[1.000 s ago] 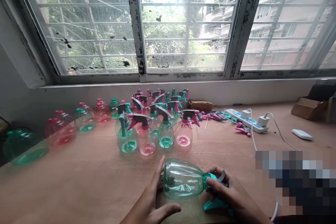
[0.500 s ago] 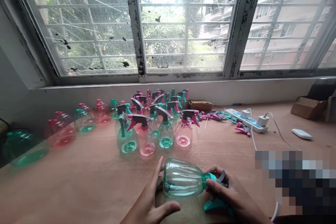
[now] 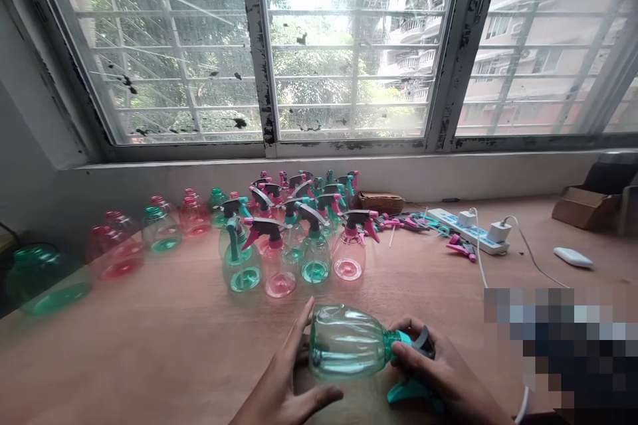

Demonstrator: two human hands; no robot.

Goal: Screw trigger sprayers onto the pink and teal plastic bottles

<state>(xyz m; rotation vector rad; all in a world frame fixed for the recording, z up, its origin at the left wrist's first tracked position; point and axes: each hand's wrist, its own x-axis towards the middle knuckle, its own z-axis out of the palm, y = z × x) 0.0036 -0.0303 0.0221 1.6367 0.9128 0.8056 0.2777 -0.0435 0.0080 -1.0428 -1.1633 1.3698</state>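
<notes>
A clear green spray bottle [image 3: 349,342] lies sideways in front of me, its base to the left and its neck to the right. My right hand [image 3: 423,358] is closed round the turquoise collar and the trigger sprayer [image 3: 411,390] at the neck; the palm hides part of the sprayer. At the base, my left hand [image 3: 292,372] is cupped with thumb and index finger wide apart. Its thumb stays off the bottle. Whether its other fingers touch the base, I cannot tell.
Several spray bottles with sprayers [image 3: 315,255] stand grouped behind my hands. Bottles without sprayers [image 3: 162,229] line the left. Loose sprayers [image 3: 406,220], a power strip [image 3: 468,229] with cables, a white mouse [image 3: 573,256] and a cardboard box [image 3: 585,204] lie to the right on the wooden table [image 3: 149,345].
Very little differs. The bottle's base end sits slightly lower, while both hands keep nearly the same places and grip.
</notes>
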